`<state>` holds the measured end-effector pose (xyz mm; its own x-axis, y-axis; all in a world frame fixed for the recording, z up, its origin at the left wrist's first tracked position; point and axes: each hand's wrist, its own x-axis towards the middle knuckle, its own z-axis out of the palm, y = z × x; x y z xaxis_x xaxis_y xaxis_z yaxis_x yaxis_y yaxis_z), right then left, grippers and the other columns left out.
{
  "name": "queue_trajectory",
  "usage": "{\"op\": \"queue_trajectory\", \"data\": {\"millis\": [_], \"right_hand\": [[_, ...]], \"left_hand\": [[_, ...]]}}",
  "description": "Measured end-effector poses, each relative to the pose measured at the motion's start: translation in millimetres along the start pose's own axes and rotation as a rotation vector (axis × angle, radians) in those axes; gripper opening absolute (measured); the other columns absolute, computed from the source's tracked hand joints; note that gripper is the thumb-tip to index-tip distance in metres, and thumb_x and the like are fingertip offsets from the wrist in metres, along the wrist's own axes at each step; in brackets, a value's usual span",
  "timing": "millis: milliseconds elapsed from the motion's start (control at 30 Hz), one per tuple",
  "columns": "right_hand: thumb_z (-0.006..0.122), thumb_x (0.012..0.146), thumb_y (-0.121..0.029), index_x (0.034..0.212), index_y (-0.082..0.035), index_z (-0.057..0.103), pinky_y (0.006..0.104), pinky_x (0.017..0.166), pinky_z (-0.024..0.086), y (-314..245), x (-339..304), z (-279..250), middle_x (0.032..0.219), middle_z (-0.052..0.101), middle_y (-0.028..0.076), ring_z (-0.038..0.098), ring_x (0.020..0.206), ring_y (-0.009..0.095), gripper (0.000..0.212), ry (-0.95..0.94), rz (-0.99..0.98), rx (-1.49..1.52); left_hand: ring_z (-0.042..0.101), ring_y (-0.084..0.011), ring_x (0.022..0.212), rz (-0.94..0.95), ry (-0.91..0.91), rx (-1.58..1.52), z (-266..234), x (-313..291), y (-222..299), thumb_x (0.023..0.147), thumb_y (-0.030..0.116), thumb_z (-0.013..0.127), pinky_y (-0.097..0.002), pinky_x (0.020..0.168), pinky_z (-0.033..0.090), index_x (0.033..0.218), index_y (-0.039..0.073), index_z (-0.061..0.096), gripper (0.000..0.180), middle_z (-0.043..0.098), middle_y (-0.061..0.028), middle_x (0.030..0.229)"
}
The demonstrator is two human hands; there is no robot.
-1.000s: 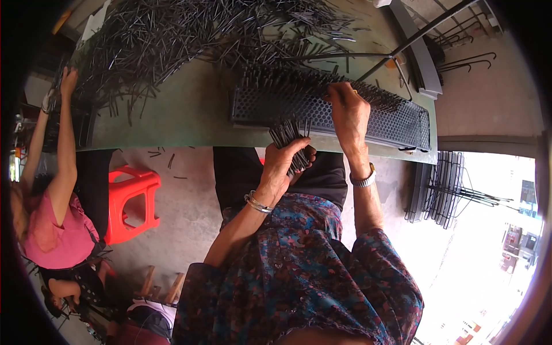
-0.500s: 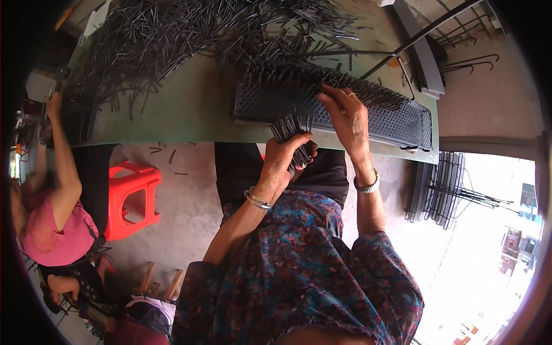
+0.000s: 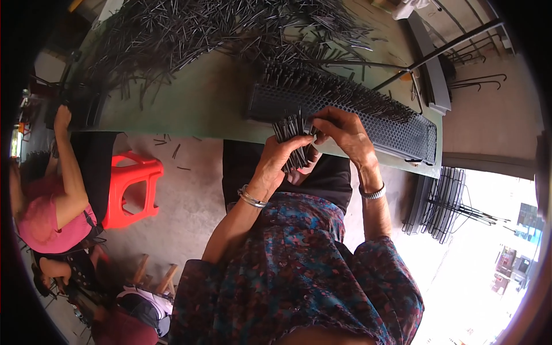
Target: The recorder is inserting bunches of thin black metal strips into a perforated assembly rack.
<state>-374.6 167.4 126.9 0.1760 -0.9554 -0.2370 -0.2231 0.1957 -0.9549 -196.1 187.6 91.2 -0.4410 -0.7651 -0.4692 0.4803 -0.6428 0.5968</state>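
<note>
My left hand (image 3: 275, 156) is wrapped round a bundle of thin black rods (image 3: 286, 127), held just off the table's front edge. Thumb and forefinger of my right hand (image 3: 348, 135) pinch together at the bundle's right side, on what looks like a single rod, partly hidden by the fingers. Just beyond both hands lies a long dark tray (image 3: 397, 137) with a honeycomb of small holes. Rows of upright black rods (image 3: 345, 87) fill its far part, while its near holes show bare.
A large loose heap of black rods (image 3: 190, 34) covers the far side of the green table (image 3: 184, 109). A black metal frame (image 3: 437, 54) stretches over its right end. Wire racks (image 3: 440, 201) stand at right. A red stool (image 3: 135, 187) and a co-worker in pink (image 3: 54, 215) are at left.
My right hand has come down from the tray's standing rods to the bundle in my left hand. The left hand keeps its hold. The whole view has shifted slightly.
</note>
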Motion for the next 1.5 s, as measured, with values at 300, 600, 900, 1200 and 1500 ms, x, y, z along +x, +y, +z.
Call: {"op": "queue_trajectory", "data": {"millis": [300, 600, 900, 1200, 1500], "right_hand": [[0.061, 0.093, -0.007, 0.095, 0.003, 0.061, 0.0238, 0.066, 0.053, -13, 25, 14, 0.079, 0.066, 0.007, 0.067, 0.072, 0.012, 0.01, -0.07, -0.015, 0.035], [0.062, 0.093, -0.005, 0.097, 0.002, 0.059, 0.0238, 0.063, 0.053, -20, 72, 55, 0.084, 0.07, 0.008, 0.071, 0.077, 0.015, 0.009, 0.376, -0.402, -0.094], [0.06, 0.094, -0.004, 0.098, 0.004, 0.059, 0.0234, 0.067, 0.054, -18, 86, 66, 0.087, 0.07, 0.009, 0.071, 0.083, 0.015, 0.009, 0.375, -0.412, -0.281], [0.063, 0.09, -0.004, 0.096, 0.002, 0.063, 0.0242, 0.067, 0.051, -13, 91, 60, 0.083, 0.07, 0.009, 0.068, 0.075, 0.013, 0.008, 0.312, -0.449, -0.432], [0.073, 0.083, -0.013, 0.099, -0.007, 0.072, 0.0302, 0.063, 0.048, 1, 99, 61, 0.087, 0.061, 0.007, 0.061, 0.072, 0.019, 0.017, 0.439, -0.646, -0.767]], "left_hand": [[0.07, -0.021, 0.073, 0.069, 0.157, -0.156, -17, -8, 7, 0.085, 0.015, 0.071, -0.0308, 0.061, 0.057, 0.099, 0.001, 0.067, 0.02, 0.07, -0.0106, 0.082], [0.069, -0.0193, 0.067, 0.169, 0.274, -0.293, -31, -5, -4, 0.086, 0.015, 0.072, -0.0297, 0.059, 0.058, 0.097, 0.003, 0.067, 0.018, 0.071, -0.0115, 0.083], [0.063, -0.0135, 0.057, 0.227, 0.284, -0.227, -38, -7, -2, 0.086, 0.02, 0.073, -0.0244, 0.05, 0.05, 0.094, 0.004, 0.067, 0.019, 0.071, -0.011, 0.077], [0.066, -0.0151, 0.06, 0.223, 0.344, -0.237, -39, -8, -3, 0.086, 0.02, 0.072, -0.0247, 0.051, 0.05, 0.093, 0.004, 0.067, 0.019, 0.07, -0.0088, 0.075], [0.066, -0.0143, 0.06, 0.253, 0.339, -0.19, -31, -8, 2, 0.085, 0.019, 0.073, -0.0244, 0.051, 0.049, 0.093, 0.003, 0.067, 0.019, 0.069, -0.0073, 0.073]]}}
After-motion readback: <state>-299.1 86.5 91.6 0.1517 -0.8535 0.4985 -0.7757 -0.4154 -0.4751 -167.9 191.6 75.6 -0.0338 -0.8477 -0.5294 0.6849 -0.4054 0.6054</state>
